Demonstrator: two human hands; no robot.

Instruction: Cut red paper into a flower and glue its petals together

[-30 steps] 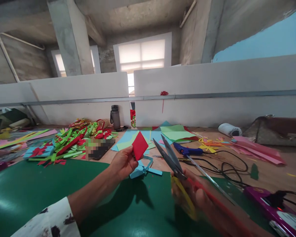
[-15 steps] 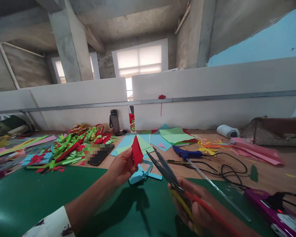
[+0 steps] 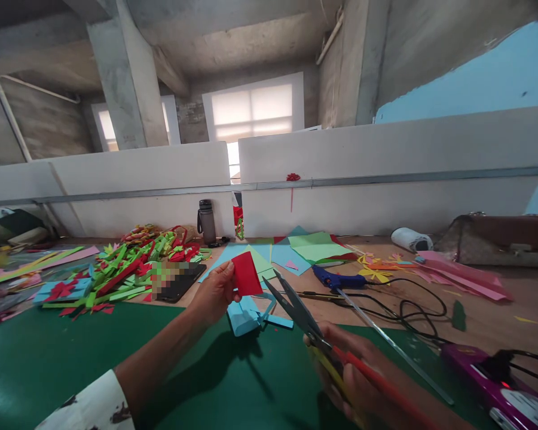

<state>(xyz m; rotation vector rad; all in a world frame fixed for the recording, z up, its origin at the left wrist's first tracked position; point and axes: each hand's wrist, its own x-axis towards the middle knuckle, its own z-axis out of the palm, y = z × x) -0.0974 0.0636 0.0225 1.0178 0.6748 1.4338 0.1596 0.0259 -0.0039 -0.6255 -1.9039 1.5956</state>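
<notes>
Between the thumb and fingers of my left hand [image 3: 216, 292] is a small piece of red paper [image 3: 247, 274], held up by its left edge with a broad flat side showing. My right hand [image 3: 341, 364] grips the scissors [image 3: 302, 316] by their red and yellow handles. Their blades are slightly apart and point up and left, a short gap from the red paper, with nothing between them. Below the red paper, a light blue folded paper piece [image 3: 244, 316] with strips rests at the edge of the green mat [image 3: 197, 370].
A blue glue gun [image 3: 336, 278] with a clear stick and black cable lies to the right, near a purple power strip [image 3: 488, 376]. Green and red paper strips [image 3: 134, 269] pile up at left beside a black phone [image 3: 182, 283]. A dark bottle [image 3: 207, 221] stands behind.
My left hand has turned the red paper, so its narrow, folded-looking shape now shows as a wider flat face. The hand has shifted slightly left; the scissors stay nearly in place.
</notes>
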